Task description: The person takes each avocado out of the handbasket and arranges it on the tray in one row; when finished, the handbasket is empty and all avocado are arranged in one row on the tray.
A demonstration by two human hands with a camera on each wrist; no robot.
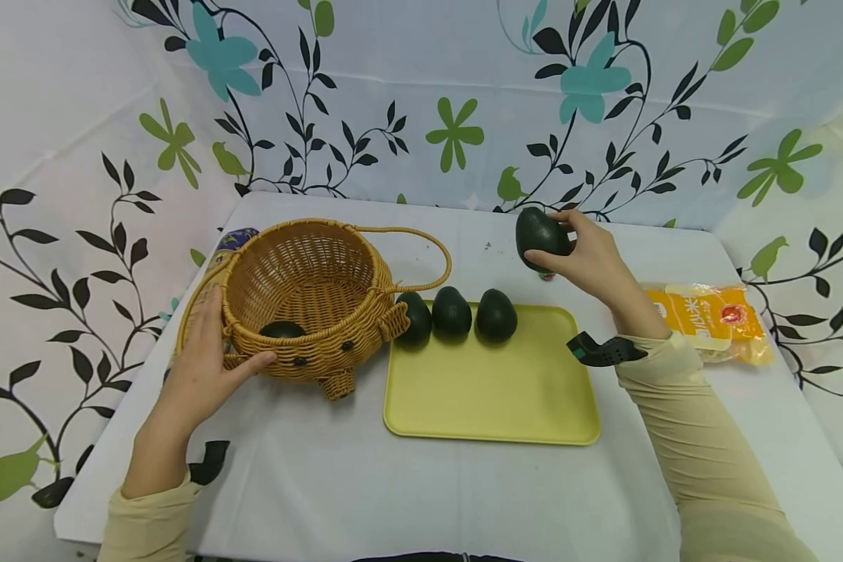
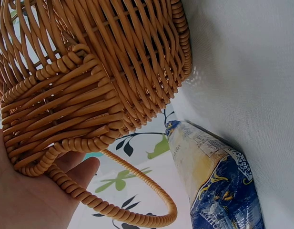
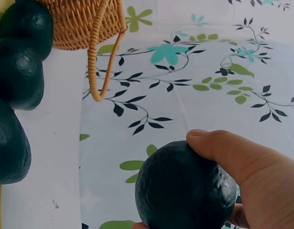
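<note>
At the back right of the table my right hand (image 1: 590, 254) holds a dark green avocado (image 1: 539, 236) between thumb and fingers, above the tabletop. The same avocado (image 3: 185, 186) fills the lower middle of the right wrist view. My left hand (image 1: 200, 375) grips the left side of a wicker basket (image 1: 316, 363) shaped like an animal. Seen from the left wrist, some fingers (image 2: 82, 171) pass behind the basket's woven flap and handle. One avocado (image 1: 282, 329) lies inside the basket. Three more avocados (image 1: 452, 314) sit along the back left edge of a yellow tray (image 1: 492, 390).
An orange and clear food package (image 1: 716, 320) lies right of the tray, by my right forearm. Behind the basket is a blue and yellow package (image 2: 218, 186). The basket's handle (image 1: 446, 257) sticks out toward the tray. A patterned cloth (image 1: 457, 78) hangs behind the table.
</note>
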